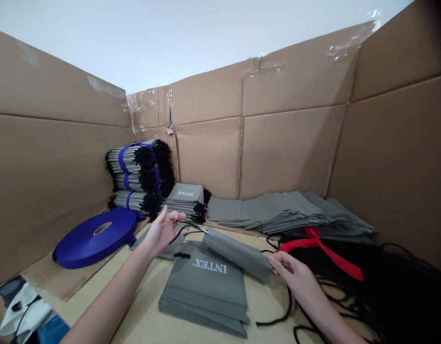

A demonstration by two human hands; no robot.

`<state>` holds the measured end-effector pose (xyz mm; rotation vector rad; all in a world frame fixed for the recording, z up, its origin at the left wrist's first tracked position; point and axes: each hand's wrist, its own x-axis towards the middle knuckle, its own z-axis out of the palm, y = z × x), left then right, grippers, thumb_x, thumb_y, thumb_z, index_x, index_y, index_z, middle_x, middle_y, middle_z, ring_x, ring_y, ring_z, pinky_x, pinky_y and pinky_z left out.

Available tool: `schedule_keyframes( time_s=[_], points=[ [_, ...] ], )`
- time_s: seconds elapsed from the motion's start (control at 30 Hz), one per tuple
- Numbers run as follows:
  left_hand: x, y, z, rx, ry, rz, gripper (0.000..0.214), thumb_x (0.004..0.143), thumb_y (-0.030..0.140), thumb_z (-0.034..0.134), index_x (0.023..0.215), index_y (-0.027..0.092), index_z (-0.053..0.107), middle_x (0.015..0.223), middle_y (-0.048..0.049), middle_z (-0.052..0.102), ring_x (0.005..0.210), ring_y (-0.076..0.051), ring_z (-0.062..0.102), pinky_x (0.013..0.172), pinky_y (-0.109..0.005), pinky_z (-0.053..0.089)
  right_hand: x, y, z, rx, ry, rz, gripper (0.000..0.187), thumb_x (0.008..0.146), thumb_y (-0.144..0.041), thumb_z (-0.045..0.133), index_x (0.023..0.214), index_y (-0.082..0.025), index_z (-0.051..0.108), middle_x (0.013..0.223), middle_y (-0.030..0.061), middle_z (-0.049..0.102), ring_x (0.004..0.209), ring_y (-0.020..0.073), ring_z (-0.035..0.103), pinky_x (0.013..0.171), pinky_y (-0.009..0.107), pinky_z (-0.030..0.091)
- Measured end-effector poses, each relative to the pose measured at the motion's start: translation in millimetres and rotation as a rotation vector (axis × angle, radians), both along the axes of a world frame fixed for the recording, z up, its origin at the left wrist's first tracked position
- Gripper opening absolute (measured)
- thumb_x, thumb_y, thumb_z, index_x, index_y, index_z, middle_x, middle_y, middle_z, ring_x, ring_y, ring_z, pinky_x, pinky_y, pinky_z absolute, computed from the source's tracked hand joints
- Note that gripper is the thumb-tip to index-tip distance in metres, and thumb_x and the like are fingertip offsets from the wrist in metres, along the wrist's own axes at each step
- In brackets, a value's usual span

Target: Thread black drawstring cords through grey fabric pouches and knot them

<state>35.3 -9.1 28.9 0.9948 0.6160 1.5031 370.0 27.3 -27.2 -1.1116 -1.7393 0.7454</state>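
While a blue ribbon roll (85, 241) lies left of the frame, tied bundles (139, 177) stand behind it, apparently finished. Corded stack (184, 193) beside them, centre left: looks corded, not yet bound. Lower centre, pouch pile (202, 291) on the worktop (141, 308). Just above its right part, a curled grey pouch (238, 251) spans the hands, black cord (194, 225) at its left end; seems partway. Right: flat pouches (270, 210), no cords visible; loose cords (395, 291) with red ribbon (318, 241). Probably work remaining.

Fingers: left hand (162, 234), thumb apart, cord at fingertips; cannot tell if pinched. Right hand (294, 272), thumb and fingers clamped on the pouch's right end.
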Motion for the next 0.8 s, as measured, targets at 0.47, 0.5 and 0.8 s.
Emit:
schedule_keyframes(
  time_s=[0.47,0.5,0.8],
  points=[
    [35,10,-30.1,0.037,0.538,0.159,0.043,0.067,0.046,0.069,0.093,0.013,0.060,0.062,0.0047,0.044,0.046,-0.004,0.034,0.041,-0.017,0.023,-8,-3,6.2,-0.082,0.076,0.026,0.037,0.063,-0.056,0.056,0.056,-0.020,0.057,0.055,0.0004,0.053,0.058,0.0180,0.051,0.056,0.027,0.041],
    [36,11,-30.8,0.069,0.546,0.188,0.042,0.069,0.047,0.066,0.091,0.012,0.061,0.058,0.0055,0.042,0.044,-0.004,0.032,0.040,-0.017,0.021,-9,-4,6.7,-0.097,0.075,0.029,0.037,0.062,-0.057,0.056,0.056,-0.020,0.057,0.055,0.0003,0.052,0.057,0.0179,0.050,0.056,0.027,0.041],
    [37,8,-30.7,0.128,0.529,0.384,0.034,0.069,0.043,0.067,0.079,0.011,0.062,0.052,0.0062,0.039,0.042,-0.004,0.026,0.041,-0.018,0.018,-16,-11,10.9,-0.147,0.060,0.080,0.044,0.061,-0.064,0.056,0.054,-0.020,0.056,0.053,0.0001,0.052,0.054,0.0166,0.049,0.053,0.027,0.040]
  ],
)
